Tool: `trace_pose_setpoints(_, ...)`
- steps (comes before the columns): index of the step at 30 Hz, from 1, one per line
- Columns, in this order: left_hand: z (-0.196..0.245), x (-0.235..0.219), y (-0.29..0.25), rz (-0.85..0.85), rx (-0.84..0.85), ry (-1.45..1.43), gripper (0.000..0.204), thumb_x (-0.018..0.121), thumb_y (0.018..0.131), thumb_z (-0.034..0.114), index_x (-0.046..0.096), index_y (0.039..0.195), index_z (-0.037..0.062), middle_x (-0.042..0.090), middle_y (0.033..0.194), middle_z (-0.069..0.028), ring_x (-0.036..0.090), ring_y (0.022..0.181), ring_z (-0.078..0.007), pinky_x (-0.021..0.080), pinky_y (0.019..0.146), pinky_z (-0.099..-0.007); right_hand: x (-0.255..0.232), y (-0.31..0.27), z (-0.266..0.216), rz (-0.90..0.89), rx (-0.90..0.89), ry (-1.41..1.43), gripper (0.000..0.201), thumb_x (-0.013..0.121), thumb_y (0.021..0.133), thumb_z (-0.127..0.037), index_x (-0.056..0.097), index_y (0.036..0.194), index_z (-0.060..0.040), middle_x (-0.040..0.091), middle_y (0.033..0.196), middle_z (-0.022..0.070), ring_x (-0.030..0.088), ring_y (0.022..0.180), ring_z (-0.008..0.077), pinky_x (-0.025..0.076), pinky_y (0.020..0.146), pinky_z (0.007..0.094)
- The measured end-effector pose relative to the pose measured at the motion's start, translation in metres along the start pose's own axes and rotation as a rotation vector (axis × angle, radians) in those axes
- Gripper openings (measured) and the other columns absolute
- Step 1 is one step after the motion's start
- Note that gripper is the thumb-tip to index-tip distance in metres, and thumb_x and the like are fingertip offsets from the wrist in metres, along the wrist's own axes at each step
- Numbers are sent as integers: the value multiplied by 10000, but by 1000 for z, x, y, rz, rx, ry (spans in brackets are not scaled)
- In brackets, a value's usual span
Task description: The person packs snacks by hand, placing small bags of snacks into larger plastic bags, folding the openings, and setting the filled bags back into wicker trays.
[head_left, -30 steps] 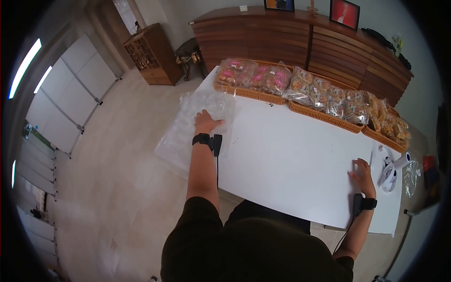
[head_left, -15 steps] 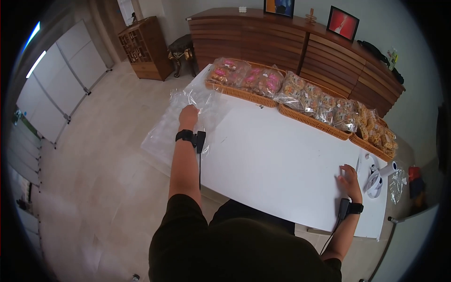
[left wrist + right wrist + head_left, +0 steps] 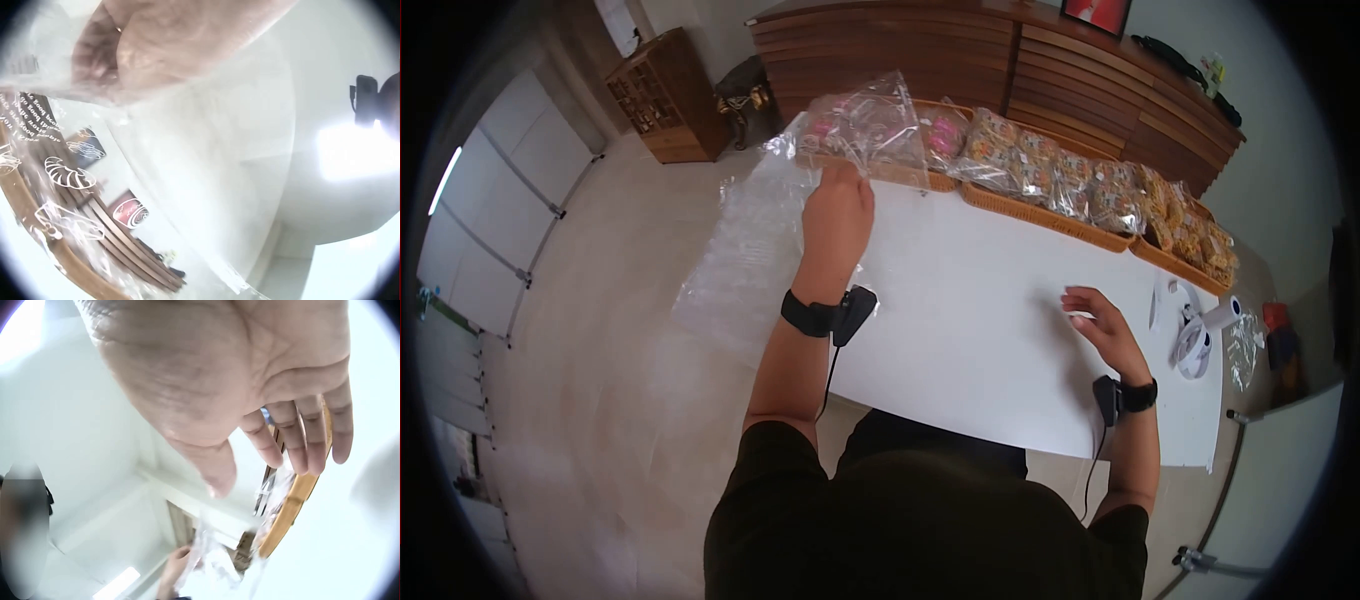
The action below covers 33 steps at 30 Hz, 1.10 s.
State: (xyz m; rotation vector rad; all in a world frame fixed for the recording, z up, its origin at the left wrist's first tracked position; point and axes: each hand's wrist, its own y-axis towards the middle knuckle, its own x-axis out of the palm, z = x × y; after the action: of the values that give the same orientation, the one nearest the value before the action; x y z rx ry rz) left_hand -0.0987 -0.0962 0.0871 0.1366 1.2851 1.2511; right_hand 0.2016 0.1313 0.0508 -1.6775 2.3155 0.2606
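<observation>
My left hand [image 3: 838,222] grips a clear plastic bag [image 3: 897,125] over the left end of the table. The left wrist view shows white drawings on the bag, among them a croissant [image 3: 70,174], and lines of lettering. Beside and below that hand, more clear plastic bags [image 3: 740,240] lie spread over the left edge of the white table [image 3: 970,310]. My right hand [image 3: 1108,328] hovers over the right part of the table, its fingers relaxed and apart from the thumb. In the right wrist view its palm [image 3: 206,369] holds nothing.
Along the far edge stand wicker baskets [image 3: 1040,219] with bagged pastries [image 3: 990,140] and other bagged snacks [image 3: 1185,235]. White rolls [image 3: 1193,352] and crumpled clear wrap [image 3: 1245,350] lie at the right end. A wooden cabinet [image 3: 880,60] stands behind the table.
My left hand has closed on a clear bag and raised it toward the baskets, up and to the right. My right hand has moved left and away from the white rolls.
</observation>
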Motion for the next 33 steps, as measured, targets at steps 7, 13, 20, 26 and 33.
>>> trace_pose_setpoints(7,83,71,-49,-419,108,-133,172,570,821,142,569,769,-22,580,791,-187,595,695,-359,493,623,-423,34,31,12,-111,38,181,623,614,874,-261,286,1377,-97,495,1198,127,557,968,175,479,839,316)
trace_pose_setpoints(13,84,82,-40,-796,155,-248,156,592,832,156,588,869,4,587,887,-177,586,836,-348,481,763,-396,19,32,44,36,330,498,526,557,910,-329,358,1311,-52,594,1024,144,614,846,173,524,758,273)
trace_pose_setpoints(20,34,79,-36,-1157,390,-46,729,743,710,337,426,1330,117,282,1429,-220,268,1317,-400,286,1062,-450,8,31,38,99,387,446,573,524,925,-335,279,1389,-104,585,1044,155,616,872,209,516,801,309)
trace_pose_setpoints(26,37,80,-67,-1078,304,86,888,738,687,441,317,1397,113,233,1443,-245,235,1311,-465,297,1047,-494,31,26,31,27,105,-63,723,706,780,-110,324,1392,-153,491,1218,143,570,918,179,512,748,291)
trace_pose_setpoints(33,41,62,-52,-1091,363,11,802,728,711,375,364,1363,81,294,1404,-267,317,1272,-445,341,1023,-457,32,25,57,48,-259,-653,459,730,693,-89,617,1137,-125,412,1298,188,458,1069,336,383,960,405)
